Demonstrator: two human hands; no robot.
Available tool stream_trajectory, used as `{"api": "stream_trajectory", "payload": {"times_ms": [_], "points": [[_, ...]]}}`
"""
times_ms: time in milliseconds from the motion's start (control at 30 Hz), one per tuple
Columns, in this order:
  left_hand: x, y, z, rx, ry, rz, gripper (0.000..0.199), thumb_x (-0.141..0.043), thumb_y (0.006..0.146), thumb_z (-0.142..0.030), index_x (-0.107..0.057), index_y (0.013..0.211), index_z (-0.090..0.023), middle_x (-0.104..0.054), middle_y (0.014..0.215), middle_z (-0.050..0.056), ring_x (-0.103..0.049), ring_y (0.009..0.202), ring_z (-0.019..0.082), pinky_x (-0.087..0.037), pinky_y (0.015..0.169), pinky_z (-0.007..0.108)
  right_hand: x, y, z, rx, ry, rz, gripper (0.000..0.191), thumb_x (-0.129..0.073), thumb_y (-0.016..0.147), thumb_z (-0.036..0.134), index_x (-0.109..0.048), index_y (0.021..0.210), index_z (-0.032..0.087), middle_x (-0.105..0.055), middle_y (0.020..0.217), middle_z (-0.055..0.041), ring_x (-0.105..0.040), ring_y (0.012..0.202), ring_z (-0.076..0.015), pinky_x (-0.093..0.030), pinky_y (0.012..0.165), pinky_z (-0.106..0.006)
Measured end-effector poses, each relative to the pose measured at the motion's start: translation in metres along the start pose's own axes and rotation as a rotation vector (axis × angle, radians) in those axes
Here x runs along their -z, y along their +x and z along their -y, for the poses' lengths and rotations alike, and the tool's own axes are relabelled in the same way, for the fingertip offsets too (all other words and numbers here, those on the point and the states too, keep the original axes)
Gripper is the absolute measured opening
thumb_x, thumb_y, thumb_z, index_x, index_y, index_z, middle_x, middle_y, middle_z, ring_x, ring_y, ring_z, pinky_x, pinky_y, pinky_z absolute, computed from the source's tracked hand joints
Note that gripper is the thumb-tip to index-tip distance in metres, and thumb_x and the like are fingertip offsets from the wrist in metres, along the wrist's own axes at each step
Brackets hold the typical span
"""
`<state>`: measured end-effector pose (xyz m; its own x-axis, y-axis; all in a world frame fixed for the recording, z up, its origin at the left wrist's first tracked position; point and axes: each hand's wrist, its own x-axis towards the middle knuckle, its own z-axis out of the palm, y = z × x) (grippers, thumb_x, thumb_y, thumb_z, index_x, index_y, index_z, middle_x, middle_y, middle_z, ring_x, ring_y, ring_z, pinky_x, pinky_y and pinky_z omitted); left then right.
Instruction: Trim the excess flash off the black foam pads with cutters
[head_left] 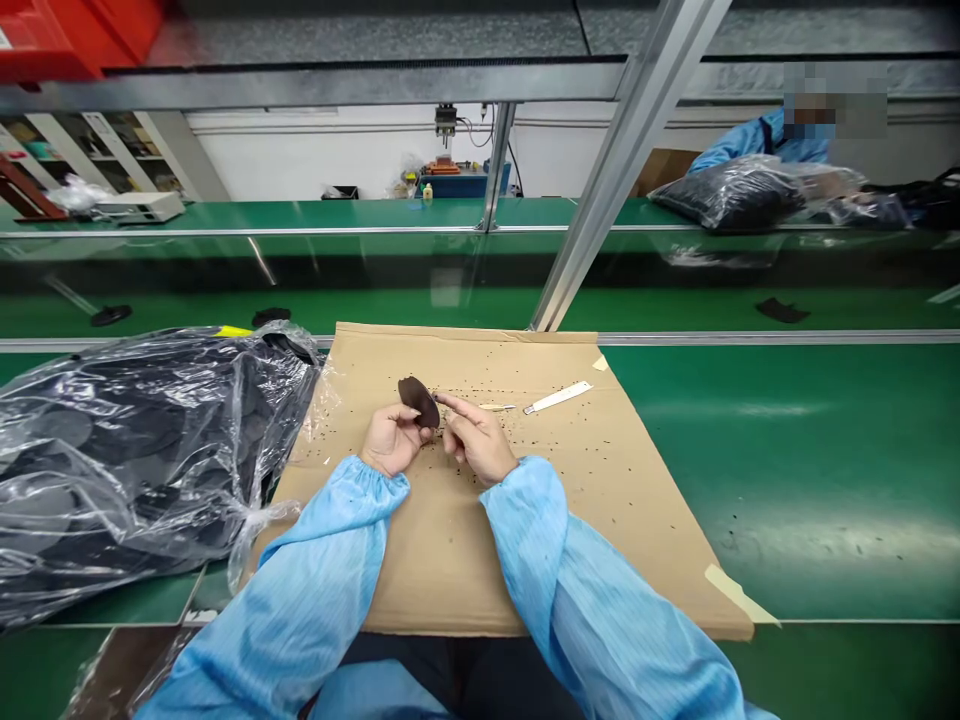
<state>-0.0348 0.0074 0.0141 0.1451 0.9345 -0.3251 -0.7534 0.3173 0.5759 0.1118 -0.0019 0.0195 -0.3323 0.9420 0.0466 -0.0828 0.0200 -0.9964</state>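
A thin, dark brown piece with a rounded outline [418,399] is pinched between the thumb and fingers of my left hand [394,438], tilted above the cardboard sheet [450,560]. My right hand [480,440] is beside it with the index finger stretched toward the piece's right edge; its tip is at or very near that edge. A dark speck shows at this fingertip. The other right fingers are curled, and nothing held shows among them. Just beyond my right hand lie a thin yellowish stick [496,407] and a white-handled cutter [559,397]. Small dark crumbs are scattered over the cardboard.
Left of the cardboard lies a large clear plastic bag [150,450] of dark pieces. A slanted metal post [600,190] rises behind the cardboard. Dark scraps, including one scrap [781,310], lie on the green belt behind. Across it, a person in blue [739,140] is near another bag [735,190].
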Motion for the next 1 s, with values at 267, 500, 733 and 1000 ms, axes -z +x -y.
{"api": "stream_trajectory", "payload": {"times_ms": [267,500,733,1000], "points": [[0.000,-0.002,0.005,0.150,-0.023,0.126,0.026,-0.050,0.058,-0.007,-0.061,0.082,-0.012,-0.062,0.070,0.005,-0.054,0.055,0.012,-0.033,0.040,0.020,0.000,0.003,-0.014,0.298,-0.353,-0.142,0.040,-0.055,0.084,0.036,-0.065,0.116,0.015,-0.052,0.054,0.0034,-0.047,0.051,-0.0109,-0.044,0.056,-0.024],[0.001,-0.002,0.011,0.200,0.087,0.280,0.025,-0.058,0.065,-0.017,-0.063,0.089,-0.014,-0.060,0.070,0.005,-0.058,0.056,0.014,-0.035,0.042,0.021,0.004,0.002,-0.012,0.279,-0.360,-0.340,0.025,-0.058,0.084,0.039,-0.070,0.097,0.021,-0.064,0.073,-0.0020,-0.058,0.065,-0.0155,-0.049,0.065,-0.028],[0.001,0.009,0.012,0.102,0.028,0.079,0.019,-0.058,0.078,-0.028,-0.057,0.090,-0.014,-0.062,0.081,0.004,-0.060,0.057,0.011,-0.042,0.046,0.021,0.008,0.027,-0.004,0.233,-0.131,-0.661,0.042,-0.063,0.076,0.057,-0.059,0.088,0.017,-0.056,0.068,0.0003,-0.049,0.056,-0.0106,-0.040,0.048,-0.022],[0.000,0.013,0.009,0.025,-0.070,-0.016,0.030,-0.062,0.075,-0.026,-0.053,0.101,-0.016,-0.061,0.078,0.001,-0.057,0.053,0.010,-0.039,0.044,0.020,0.025,0.098,0.033,-0.050,0.234,-0.328,0.041,-0.082,0.059,0.039,-0.049,0.073,0.020,-0.049,0.059,0.0076,-0.046,0.051,-0.0064,-0.037,0.042,-0.016]]}}
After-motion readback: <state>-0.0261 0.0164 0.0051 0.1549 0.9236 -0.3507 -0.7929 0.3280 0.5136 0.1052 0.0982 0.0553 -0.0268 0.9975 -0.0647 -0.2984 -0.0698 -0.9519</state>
